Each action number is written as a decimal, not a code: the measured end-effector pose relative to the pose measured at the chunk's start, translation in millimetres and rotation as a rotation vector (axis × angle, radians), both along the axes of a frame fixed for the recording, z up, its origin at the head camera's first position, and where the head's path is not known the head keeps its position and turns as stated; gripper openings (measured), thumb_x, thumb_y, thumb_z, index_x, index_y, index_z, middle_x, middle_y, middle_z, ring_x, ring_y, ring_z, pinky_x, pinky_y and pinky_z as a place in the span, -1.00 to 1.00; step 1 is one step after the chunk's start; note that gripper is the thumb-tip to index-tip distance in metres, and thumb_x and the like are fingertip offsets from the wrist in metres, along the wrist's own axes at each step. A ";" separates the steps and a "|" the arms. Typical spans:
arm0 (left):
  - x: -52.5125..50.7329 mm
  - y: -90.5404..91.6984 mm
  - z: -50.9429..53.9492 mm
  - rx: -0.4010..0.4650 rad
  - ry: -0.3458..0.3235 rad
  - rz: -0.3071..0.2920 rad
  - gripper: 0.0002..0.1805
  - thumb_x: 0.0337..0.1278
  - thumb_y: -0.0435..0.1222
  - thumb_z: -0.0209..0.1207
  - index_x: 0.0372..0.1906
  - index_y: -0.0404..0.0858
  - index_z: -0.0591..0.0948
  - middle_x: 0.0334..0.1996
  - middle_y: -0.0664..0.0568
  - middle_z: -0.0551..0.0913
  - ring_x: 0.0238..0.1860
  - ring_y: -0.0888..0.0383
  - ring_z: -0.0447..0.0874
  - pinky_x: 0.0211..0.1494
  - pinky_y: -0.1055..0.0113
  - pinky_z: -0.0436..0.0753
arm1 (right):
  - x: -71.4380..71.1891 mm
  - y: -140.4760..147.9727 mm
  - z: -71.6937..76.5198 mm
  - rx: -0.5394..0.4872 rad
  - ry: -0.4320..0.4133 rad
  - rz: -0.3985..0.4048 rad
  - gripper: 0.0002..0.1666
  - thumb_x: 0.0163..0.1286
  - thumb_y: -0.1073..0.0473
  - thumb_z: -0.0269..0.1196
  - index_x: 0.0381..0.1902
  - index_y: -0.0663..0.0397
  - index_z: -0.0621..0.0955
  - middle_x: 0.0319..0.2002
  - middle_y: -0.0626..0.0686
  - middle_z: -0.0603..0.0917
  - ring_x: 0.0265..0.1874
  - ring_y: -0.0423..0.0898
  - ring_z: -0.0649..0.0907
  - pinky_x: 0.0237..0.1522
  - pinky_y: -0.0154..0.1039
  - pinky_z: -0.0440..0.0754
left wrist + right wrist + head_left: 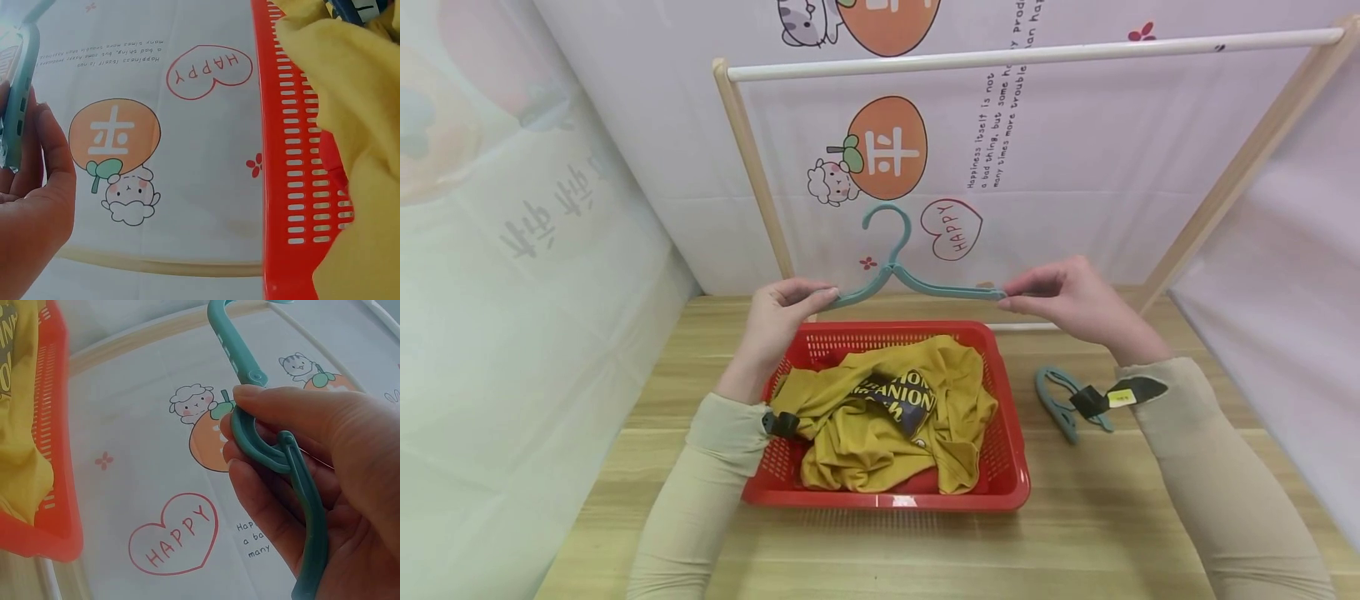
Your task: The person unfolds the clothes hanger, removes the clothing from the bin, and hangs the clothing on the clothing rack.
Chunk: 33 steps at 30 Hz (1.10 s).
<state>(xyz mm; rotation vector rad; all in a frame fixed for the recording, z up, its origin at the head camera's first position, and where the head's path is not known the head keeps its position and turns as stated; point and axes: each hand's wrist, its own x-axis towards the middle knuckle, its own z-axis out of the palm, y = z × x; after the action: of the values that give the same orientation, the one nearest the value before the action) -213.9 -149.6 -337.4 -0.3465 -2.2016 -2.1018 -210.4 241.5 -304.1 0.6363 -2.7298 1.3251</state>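
A teal plastic hanger [940,291] with its arms spread and hook upward is held above the far edge of a red basket [887,500]. My left hand [782,312] pinches the tip of one arm; my right hand [1060,292] pinches the other tip. In the left wrist view, a piece of the hanger [25,94] shows between the fingers. The right wrist view shows thumb and fingers around a jointed teal hanger [309,506]. Crumpled in the basket lies a yellow garment [865,454] with a dark printed patch.
A second teal hanger [1060,408], folded, lies on the wooden table [955,558] right of the basket, partly behind the right wrist strap. Behind stands a rack with a white rail [1030,56] and wooden posts [752,167]. Printed white sheeting surrounds the table.
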 end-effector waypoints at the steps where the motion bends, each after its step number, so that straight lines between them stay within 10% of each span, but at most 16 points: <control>1: 0.1 -0.3 0.1 -0.005 0.001 0.000 -0.87 0.22 -0.24 0.43 -0.19 -0.19 0.81 -0.25 0.05 0.76 -0.03 0.02 0.62 0.18 0.14 0.51 | 0.1 0.2 -0.1 0.000 0.002 0.000 -0.83 0.32 0.19 0.47 -0.19 0.15 0.81 -0.24 0.06 0.80 -0.27 -0.06 0.77 -0.22 -0.35 0.72; 33: 0.0 -4.7 9.1 0.223 0.025 0.059 -0.90 0.30 -0.30 0.36 -0.14 -0.19 0.80 -0.26 0.01 0.76 -0.11 0.07 0.67 0.17 0.26 0.60 | 1.3 4.9 -3.8 -0.035 -0.005 -0.007 -0.87 0.30 0.25 0.48 -0.21 0.16 0.81 -0.24 0.07 0.80 -0.27 -0.09 0.77 -0.22 -0.35 0.72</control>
<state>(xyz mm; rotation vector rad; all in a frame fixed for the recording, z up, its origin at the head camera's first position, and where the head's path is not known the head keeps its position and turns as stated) -213.9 -154.3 -328.3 -0.2855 -1.9135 -2.2671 -209.1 246.4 -307.9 0.6203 -2.7036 1.3719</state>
